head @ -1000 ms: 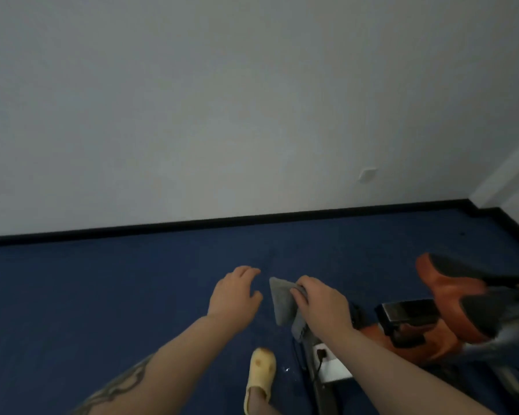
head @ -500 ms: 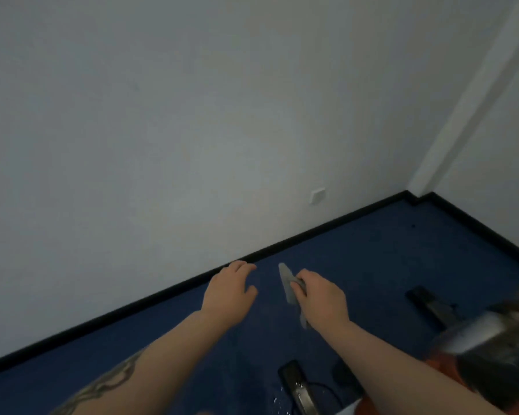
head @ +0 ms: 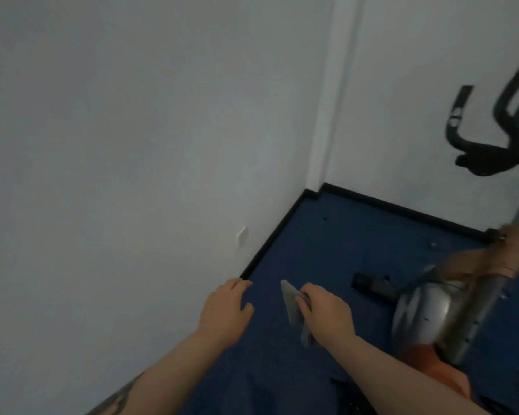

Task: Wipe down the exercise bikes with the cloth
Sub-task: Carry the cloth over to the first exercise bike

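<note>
My right hand (head: 327, 313) grips a folded grey cloth (head: 292, 304), held out over the blue carpet and touching nothing else. My left hand (head: 225, 310) hovers beside it with relaxed fingers and holds nothing. An exercise bike (head: 423, 313) with a silver and orange body stands at the right, blurred. Its black handlebars (head: 486, 157) rise at the upper right, and its black front foot (head: 372, 284) lies on the carpet. The cloth is well left of the bike's body.
White walls meet in a corner (head: 327, 115) ahead, with a black skirting board (head: 270, 238) along the blue carpet (head: 327, 244). A white wall socket (head: 241, 236) sits low on the left wall.
The view has swung up and to the right, bringing the room corner and the bike's handlebars into sight. Both hands keep the same pose, the right one still holding the cloth.
</note>
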The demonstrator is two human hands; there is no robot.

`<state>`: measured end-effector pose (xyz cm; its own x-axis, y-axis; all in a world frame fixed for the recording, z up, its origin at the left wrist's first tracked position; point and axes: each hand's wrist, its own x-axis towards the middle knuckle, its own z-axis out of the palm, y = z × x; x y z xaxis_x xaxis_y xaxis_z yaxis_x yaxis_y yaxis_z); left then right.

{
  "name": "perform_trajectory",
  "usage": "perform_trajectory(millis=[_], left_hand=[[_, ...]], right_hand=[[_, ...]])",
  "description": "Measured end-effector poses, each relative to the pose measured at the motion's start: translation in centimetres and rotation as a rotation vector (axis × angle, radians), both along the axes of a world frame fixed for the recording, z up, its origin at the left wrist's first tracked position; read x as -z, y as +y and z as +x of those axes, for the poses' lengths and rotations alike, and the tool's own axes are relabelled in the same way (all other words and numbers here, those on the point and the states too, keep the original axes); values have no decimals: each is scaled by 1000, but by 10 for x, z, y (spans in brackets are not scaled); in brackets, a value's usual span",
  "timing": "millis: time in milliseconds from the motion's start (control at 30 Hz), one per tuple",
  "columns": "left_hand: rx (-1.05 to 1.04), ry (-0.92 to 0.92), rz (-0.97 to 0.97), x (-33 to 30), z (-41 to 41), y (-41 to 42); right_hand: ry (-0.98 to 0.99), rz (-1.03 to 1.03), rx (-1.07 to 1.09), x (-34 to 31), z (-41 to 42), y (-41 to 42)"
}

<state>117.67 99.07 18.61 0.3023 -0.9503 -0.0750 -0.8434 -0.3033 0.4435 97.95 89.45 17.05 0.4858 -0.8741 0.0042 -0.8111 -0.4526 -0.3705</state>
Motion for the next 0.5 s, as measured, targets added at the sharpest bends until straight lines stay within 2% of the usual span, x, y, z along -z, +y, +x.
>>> perform_trajectory(millis=[100,300,500], left_hand=[[78,35,-8,2,19,-54],[336,155,43,16,-24,-127],[487,150,23,18,-45,-212]], right_hand=[[4,-15,135,-9,6,-27],[12,-41,347,-21,-22,-74],[14,-29,558,-22,-64,-130]])
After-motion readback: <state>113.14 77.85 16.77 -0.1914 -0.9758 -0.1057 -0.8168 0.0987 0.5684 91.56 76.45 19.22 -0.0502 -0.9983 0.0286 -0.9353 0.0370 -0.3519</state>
